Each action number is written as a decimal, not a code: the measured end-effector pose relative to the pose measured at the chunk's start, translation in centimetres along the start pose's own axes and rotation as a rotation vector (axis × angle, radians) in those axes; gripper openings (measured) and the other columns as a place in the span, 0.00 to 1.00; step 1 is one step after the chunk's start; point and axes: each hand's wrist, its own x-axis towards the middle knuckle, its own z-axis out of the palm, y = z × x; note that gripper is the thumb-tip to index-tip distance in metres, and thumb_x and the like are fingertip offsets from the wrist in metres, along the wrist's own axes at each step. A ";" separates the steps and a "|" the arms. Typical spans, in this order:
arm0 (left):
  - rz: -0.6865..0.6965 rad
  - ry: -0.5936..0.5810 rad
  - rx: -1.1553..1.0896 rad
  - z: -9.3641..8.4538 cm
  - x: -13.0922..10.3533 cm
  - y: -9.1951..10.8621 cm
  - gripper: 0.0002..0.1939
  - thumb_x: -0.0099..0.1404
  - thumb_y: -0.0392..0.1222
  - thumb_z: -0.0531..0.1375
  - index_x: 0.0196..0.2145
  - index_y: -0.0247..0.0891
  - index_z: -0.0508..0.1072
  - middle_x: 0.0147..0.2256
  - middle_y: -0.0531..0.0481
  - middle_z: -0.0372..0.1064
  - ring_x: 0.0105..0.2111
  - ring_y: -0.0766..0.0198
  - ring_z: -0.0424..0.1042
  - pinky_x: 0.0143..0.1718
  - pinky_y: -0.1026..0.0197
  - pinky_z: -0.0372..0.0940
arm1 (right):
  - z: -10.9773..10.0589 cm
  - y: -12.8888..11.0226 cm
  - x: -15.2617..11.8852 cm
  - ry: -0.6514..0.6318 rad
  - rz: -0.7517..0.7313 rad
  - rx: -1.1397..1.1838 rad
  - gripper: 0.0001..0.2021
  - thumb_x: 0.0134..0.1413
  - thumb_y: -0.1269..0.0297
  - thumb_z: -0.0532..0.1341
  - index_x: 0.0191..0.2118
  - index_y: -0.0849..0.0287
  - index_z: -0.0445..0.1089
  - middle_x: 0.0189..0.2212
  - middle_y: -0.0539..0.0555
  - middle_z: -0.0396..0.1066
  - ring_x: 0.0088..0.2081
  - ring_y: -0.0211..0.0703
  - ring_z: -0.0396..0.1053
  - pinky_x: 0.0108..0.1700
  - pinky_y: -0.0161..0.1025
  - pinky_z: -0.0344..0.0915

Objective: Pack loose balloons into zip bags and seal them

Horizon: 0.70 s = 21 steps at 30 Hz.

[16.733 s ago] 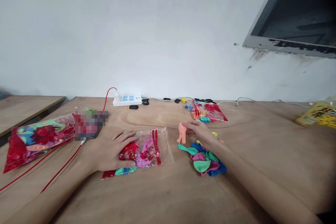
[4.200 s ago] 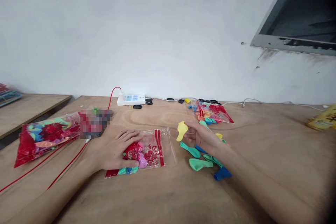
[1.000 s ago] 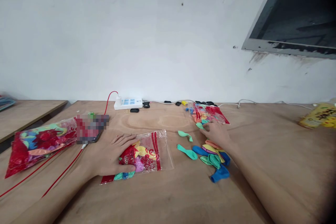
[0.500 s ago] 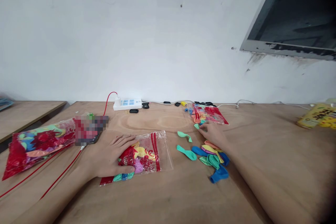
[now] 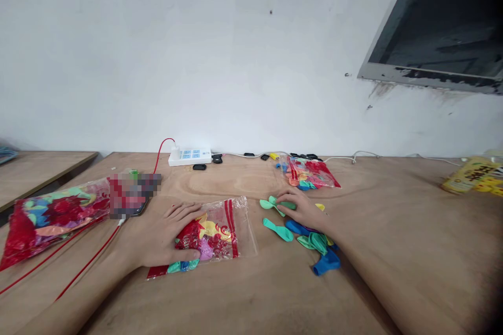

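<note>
My left hand [image 5: 168, 235] lies flat with its fingers stretched over a clear and red plastic bag of balloons [image 5: 214, 233], pressing on its left part. To the right, my right hand [image 5: 302, 209] pinches a green balloon [image 5: 288, 205], partly covered by the fingers, just above the table. A mint green balloon [image 5: 269, 202] is at its fingertips, and another mint balloon [image 5: 278, 230] lies nearer to me. Under and below the wrist is a loose pile with blue balloons [image 5: 327, 263], green balloons [image 5: 314, 241] and a yellow one [image 5: 320, 207], partly hidden.
Behind my right hand lies another balloon bag [image 5: 314, 171] with balloons at its opening. At left are a full balloon bag [image 5: 58, 214] and a phone [image 5: 139, 204] on a red cable. A white power strip [image 5: 190, 156] stands by the wall; a yellow package [image 5: 467, 175] sits far right.
My right hand has come from the far bag's opening toward me and slightly left, bringing the green balloon over the loose ones. My left hand stays on its bag.
</note>
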 end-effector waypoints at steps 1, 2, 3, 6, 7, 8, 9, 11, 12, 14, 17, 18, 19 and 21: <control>0.000 -0.002 -0.001 0.0 0.0 -0.1 0.50 0.65 0.77 0.59 0.75 0.48 0.57 0.74 0.41 0.54 0.71 0.37 0.57 0.70 0.34 0.54 | 0.0 -0.3 0.0 -0.001 -0.014 0.005 0.13 0.70 0.51 0.62 0.46 0.51 0.80 0.50 0.58 0.74 0.53 0.52 0.72 0.59 0.53 0.67; 0.002 0.001 -0.002 0.1 0.0 -0.2 0.50 0.65 0.77 0.60 0.75 0.48 0.57 0.74 0.41 0.54 0.71 0.37 0.57 0.70 0.34 0.54 | 0.1 -0.8 -0.1 -0.006 -0.023 0.011 0.13 0.70 0.51 0.62 0.46 0.51 0.81 0.51 0.58 0.74 0.54 0.52 0.72 0.59 0.53 0.67; 0.007 0.008 -0.003 0.1 0.0 -0.2 0.50 0.65 0.76 0.60 0.75 0.49 0.56 0.73 0.42 0.55 0.71 0.37 0.58 0.70 0.35 0.54 | 0.2 -1.2 -0.1 -0.019 -0.026 0.018 0.13 0.70 0.51 0.62 0.46 0.51 0.81 0.51 0.58 0.73 0.54 0.53 0.72 0.60 0.53 0.67; 0.020 0.028 0.005 0.2 -0.1 -0.4 0.50 0.65 0.76 0.59 0.76 0.50 0.55 0.73 0.43 0.56 0.71 0.37 0.59 0.70 0.36 0.55 | 0.3 -2.8 -0.2 -0.097 -0.015 0.028 0.13 0.69 0.50 0.63 0.46 0.49 0.82 0.54 0.59 0.72 0.56 0.55 0.71 0.60 0.55 0.67; 0.017 0.026 0.011 0.2 -0.1 -0.4 0.50 0.65 0.77 0.59 0.76 0.50 0.55 0.73 0.42 0.56 0.71 0.37 0.59 0.70 0.36 0.55 | 0.3 -3.2 -0.2 -0.125 -0.017 0.028 0.13 0.69 0.50 0.63 0.46 0.49 0.83 0.55 0.59 0.72 0.57 0.55 0.70 0.60 0.55 0.67; 0.012 0.020 0.014 0.2 -0.1 -0.3 0.50 0.65 0.77 0.59 0.76 0.49 0.56 0.73 0.42 0.56 0.71 0.37 0.59 0.70 0.36 0.55 | 0.4 -3.5 -0.2 -0.145 -0.021 0.029 0.13 0.68 0.49 0.64 0.45 0.48 0.83 0.55 0.59 0.71 0.58 0.56 0.70 0.60 0.56 0.67; 0.009 0.014 0.016 0.2 -0.1 -0.3 0.50 0.65 0.77 0.59 0.75 0.49 0.56 0.73 0.42 0.56 0.71 0.37 0.58 0.70 0.35 0.55 | 0.4 -3.7 -0.2 -0.156 -0.026 0.035 0.13 0.68 0.49 0.64 0.45 0.47 0.84 0.56 0.58 0.71 0.58 0.57 0.69 0.60 0.55 0.67; 0.006 0.003 0.012 0.1 0.0 -0.3 0.50 0.65 0.77 0.59 0.75 0.49 0.58 0.73 0.42 0.55 0.71 0.36 0.57 0.70 0.35 0.55 | 0.3 -3.7 -0.2 -0.135 -0.026 0.064 0.13 0.68 0.49 0.64 0.45 0.47 0.84 0.56 0.58 0.71 0.58 0.56 0.69 0.60 0.54 0.67; 0.005 0.001 0.010 0.2 0.0 -0.2 0.50 0.65 0.77 0.59 0.75 0.49 0.58 0.73 0.42 0.55 0.71 0.36 0.57 0.70 0.35 0.55 | 0.3 -3.4 -0.1 -0.101 -0.014 0.076 0.13 0.69 0.49 0.63 0.45 0.48 0.83 0.56 0.58 0.72 0.58 0.55 0.70 0.61 0.54 0.67; 0.001 -0.003 0.008 0.2 0.0 -0.2 0.50 0.65 0.77 0.60 0.75 0.48 0.58 0.73 0.42 0.55 0.71 0.36 0.56 0.70 0.34 0.54 | 0.1 -2.6 -0.1 -0.009 0.032 0.055 0.15 0.70 0.49 0.61 0.49 0.49 0.82 0.55 0.58 0.72 0.57 0.55 0.70 0.62 0.55 0.66; -0.001 -0.002 0.007 0.3 0.0 -0.2 0.50 0.65 0.76 0.60 0.75 0.48 0.58 0.74 0.41 0.54 0.72 0.37 0.56 0.71 0.34 0.54 | 0.0 -1.0 -0.1 0.054 0.128 -0.092 0.17 0.71 0.48 0.60 0.54 0.49 0.80 0.54 0.59 0.73 0.57 0.58 0.69 0.62 0.59 0.65; 0.003 0.002 0.005 0.3 0.0 -0.2 0.50 0.65 0.76 0.60 0.75 0.49 0.57 0.74 0.42 0.54 0.72 0.37 0.56 0.71 0.34 0.54 | 0.1 -0.5 -0.2 0.043 0.149 -0.139 0.18 0.70 0.47 0.60 0.55 0.49 0.80 0.55 0.60 0.73 0.58 0.59 0.68 0.62 0.60 0.64; 0.006 0.007 0.003 0.3 0.0 -0.3 0.50 0.65 0.76 0.60 0.75 0.49 0.57 0.74 0.42 0.54 0.72 0.37 0.56 0.70 0.34 0.54 | 0.2 0.0 -0.3 0.025 0.162 -0.172 0.18 0.69 0.47 0.61 0.55 0.49 0.80 0.56 0.60 0.73 0.58 0.60 0.68 0.62 0.61 0.64; 0.010 0.017 0.003 0.3 0.0 -0.4 0.50 0.65 0.76 0.60 0.75 0.50 0.57 0.74 0.42 0.55 0.71 0.37 0.57 0.70 0.35 0.54 | 0.4 0.6 -0.4 0.005 0.166 -0.198 0.17 0.67 0.48 0.63 0.53 0.48 0.81 0.57 0.59 0.73 0.58 0.60 0.69 0.62 0.61 0.64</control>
